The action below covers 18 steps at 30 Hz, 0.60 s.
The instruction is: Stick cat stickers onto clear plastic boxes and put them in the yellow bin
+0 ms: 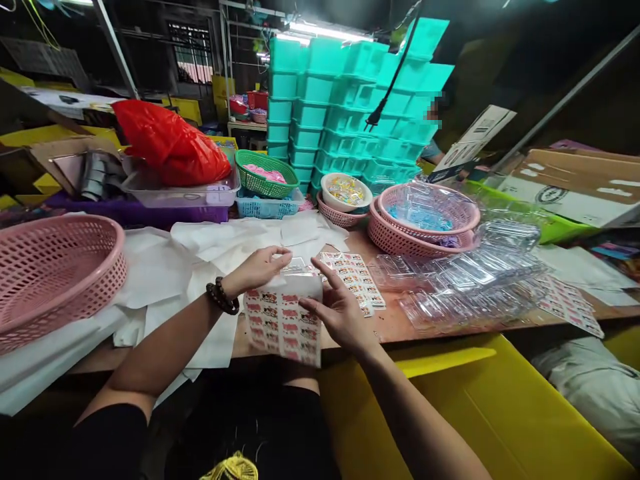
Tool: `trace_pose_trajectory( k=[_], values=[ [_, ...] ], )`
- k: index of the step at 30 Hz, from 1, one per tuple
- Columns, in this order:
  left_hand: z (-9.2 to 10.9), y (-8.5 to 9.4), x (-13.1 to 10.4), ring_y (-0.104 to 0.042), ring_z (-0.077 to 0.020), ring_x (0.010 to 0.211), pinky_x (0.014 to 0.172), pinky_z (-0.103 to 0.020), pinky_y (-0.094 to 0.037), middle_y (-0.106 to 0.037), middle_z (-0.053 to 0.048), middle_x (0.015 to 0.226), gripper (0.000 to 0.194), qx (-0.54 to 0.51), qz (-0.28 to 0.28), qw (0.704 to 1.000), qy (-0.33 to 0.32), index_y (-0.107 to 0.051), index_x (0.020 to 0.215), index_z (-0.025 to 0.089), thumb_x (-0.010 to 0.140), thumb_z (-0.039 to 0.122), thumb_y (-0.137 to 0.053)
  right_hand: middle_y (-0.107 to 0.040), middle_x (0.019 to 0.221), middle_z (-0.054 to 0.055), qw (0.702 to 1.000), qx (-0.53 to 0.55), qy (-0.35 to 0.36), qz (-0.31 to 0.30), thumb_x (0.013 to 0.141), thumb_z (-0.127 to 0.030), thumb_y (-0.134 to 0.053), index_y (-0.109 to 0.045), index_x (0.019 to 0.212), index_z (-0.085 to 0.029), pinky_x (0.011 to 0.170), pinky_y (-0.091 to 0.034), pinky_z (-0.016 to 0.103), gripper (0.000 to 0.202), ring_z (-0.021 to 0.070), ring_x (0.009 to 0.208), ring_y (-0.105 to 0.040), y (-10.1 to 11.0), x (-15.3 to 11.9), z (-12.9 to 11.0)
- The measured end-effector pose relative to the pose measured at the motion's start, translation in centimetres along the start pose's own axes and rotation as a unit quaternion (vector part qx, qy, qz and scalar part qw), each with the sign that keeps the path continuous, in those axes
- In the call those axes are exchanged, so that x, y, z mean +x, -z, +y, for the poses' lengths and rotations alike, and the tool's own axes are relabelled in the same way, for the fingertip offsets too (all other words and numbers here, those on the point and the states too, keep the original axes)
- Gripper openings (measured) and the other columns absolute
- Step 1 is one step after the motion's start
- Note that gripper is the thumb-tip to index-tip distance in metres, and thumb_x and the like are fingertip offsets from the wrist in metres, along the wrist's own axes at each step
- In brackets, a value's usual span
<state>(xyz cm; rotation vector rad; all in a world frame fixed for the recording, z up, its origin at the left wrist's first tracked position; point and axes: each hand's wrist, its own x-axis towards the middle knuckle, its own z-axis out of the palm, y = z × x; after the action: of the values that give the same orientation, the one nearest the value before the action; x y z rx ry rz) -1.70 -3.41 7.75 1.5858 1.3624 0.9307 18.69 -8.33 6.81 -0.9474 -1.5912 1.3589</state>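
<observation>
A sticker sheet (283, 323) with rows of small red and brown pictures hangs over the table's front edge, its lower part blurred. My right hand (345, 313) grips it by the right side, thumb across the front and index finger pointing up. My left hand (257, 270) is above the sheet's top left, fingertips pinched together; whatever is between them is too small to make out. A clear plastic piece (297, 265) shows between the hands, just past the sheet. Behind my right hand lie more sticker sheets (357, 277) on the table.
White backing papers (210, 250) cover the left of the table, beside a pink basket (55, 267). Clear plastic boxes (470, 280) pile up on the right. Stacked pink baskets (425, 247) and a white bowl (326, 193) stand behind. A yellow box (480, 400) is below the edge.
</observation>
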Motion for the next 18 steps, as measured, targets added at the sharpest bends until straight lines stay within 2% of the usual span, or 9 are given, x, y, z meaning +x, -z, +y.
trace_pose_trajectory(
  k=[2, 3, 5, 8, 11, 13, 15, 17, 18],
  values=[
    [-0.2, 0.5, -1.4, -0.061, -0.0183, 0.075, 0.069, -0.029, -0.049, -0.069, -0.008, 0.093, 0.06, 0.003, 0.016, 1.0, -0.02, -0.06, 0.129, 0.016, 0.079, 0.048, -0.071, -0.064, 0.073, -0.004, 0.999, 0.036, -0.008, 0.033, 0.079, -0.045, -0.072, -0.023, 0.157, -0.027, 0.066, -0.053, 0.029, 0.094, 0.014, 0.065, -0.06, -0.1, -0.4, 0.1],
    [-0.3, 0.8, -2.1, -0.062, -0.0197, 0.081, 0.074, -0.03, -0.05, -0.069, -0.009, 0.101, 0.071, -0.005, 0.005, 1.0, -0.025, -0.057, 0.133, 0.017, 0.072, 0.046, -0.078, -0.061, 0.067, -0.006, 0.998, 0.037, -0.006, 0.055, 0.08, -0.044, -0.072, -0.023, 0.157, -0.027, 0.064, -0.052, 0.027, 0.093, 0.0125, 0.06, -0.058, 0.1, -0.6, 0.2],
    [-0.6, 1.2, -3.5, -0.064, -0.0225, 0.09, 0.081, -0.034, -0.052, -0.067, -0.011, 0.112, 0.082, -0.047, -0.066, 0.997, -0.016, -0.055, 0.134, 0.019, 0.061, 0.037, -0.087, -0.059, 0.062, -0.008, 0.996, 0.014, 0.006, 0.085, 0.08, -0.042, -0.073, -0.037, 0.152, -0.027, 0.063, -0.052, 0.026, 0.082, 0.0107, 0.057, -0.055, 0.4, -1.2, 0.3],
    [-1.4, 1.5, -4.8, -0.067, -0.0245, 0.094, 0.082, -0.038, -0.054, -0.067, -0.011, 0.114, 0.073, -0.134, -0.18, 0.974, 0.035, -0.059, 0.128, 0.018, 0.061, 0.027, -0.086, -0.071, 0.075, -0.002, 0.998, -0.025, 0.005, 0.066, 0.078, -0.041, -0.075, -0.066, 0.129, -0.025, 0.076, -0.055, 0.031, 0.054, 0.014, 0.071, -0.064, 1.0, -2.2, 0.6],
    [-2.0, 1.7, -5.5, -0.069, -0.0242, 0.088, 0.08, -0.04, -0.056, -0.069, -0.009, 0.107, 0.075, -0.145, -0.213, 0.964, 0.07, -0.055, 0.131, 0.019, 0.063, 0.027, -0.085, -0.076, 0.087, 0.003, 0.997, -0.065, -0.014, 0.038, 0.072, -0.041, -0.079, -0.076, 0.111, -0.023, 0.083, -0.056, 0.037, 0.042, 0.019, 0.081, -0.068, 1.3, -3.0, 1.0],
    [-2.0, 1.6, -6.1, -0.069, -0.0262, 0.088, 0.082, -0.044, -0.056, -0.068, -0.011, 0.11, 0.081, -0.087, -0.189, 0.977, 0.052, -0.05, 0.138, 0.02, 0.066, 0.031, -0.084, -0.077, 0.084, 0.003, 0.994, -0.101, -0.026, 0.036, 0.071, -0.04, -0.08, -0.078, 0.105, -0.022, 0.082, -0.056, 0.038, 0.038, 0.0196, 0.078, -0.069, 1.4, -3.6, 1.2],
    [-1.6, 1.2, -6.9, -0.065, -0.0319, 0.103, 0.096, -0.053, -0.049, -0.063, -0.015, 0.125, 0.085, 0.035, -0.103, 0.993, -0.034, -0.05, 0.14, 0.022, 0.064, 0.036, -0.085, -0.076, 0.081, 0.003, 0.992, -0.115, -0.031, 0.034, 0.073, -0.04, -0.079, -0.079, 0.101, -0.022, 0.08, -0.056, 0.036, 0.033, 0.0195, 0.077, -0.069, 1.1, -4.1, 1.3],
    [-1.1, 0.4, -7.6, -0.053, -0.0366, 0.124, 0.113, -0.059, -0.029, -0.055, -0.015, 0.14, 0.083, 0.167, -0.014, 0.974, -0.15, -0.057, 0.135, 0.023, 0.06, 0.04, -0.088, -0.075, 0.08, 0.004, 0.995, -0.092, -0.038, 0.02, 0.077, -0.043, -0.076, -0.079, 0.097, -0.021, 0.075, -0.056, 0.034, 0.03, 0.0189, 0.076, -0.068, 0.8, -4.4, 1.3],
    [-0.8, -0.1, -7.9, -0.05, -0.0362, 0.128, 0.118, -0.059, -0.019, -0.057, -0.013, 0.139, 0.075, 0.212, 0.003, 0.958, -0.193, -0.063, 0.128, 0.024, 0.059, 0.04, -0.089, -0.075, 0.08, 0.004, 0.996, -0.075, -0.045, 0.007, 0.079, -0.045, -0.074, -0.078, 0.095, -0.021, 0.072, -0.056, 0.033, 0.03, 0.0185, 0.074, -0.068, 0.6, -4.6, 1.3]
  ],
)
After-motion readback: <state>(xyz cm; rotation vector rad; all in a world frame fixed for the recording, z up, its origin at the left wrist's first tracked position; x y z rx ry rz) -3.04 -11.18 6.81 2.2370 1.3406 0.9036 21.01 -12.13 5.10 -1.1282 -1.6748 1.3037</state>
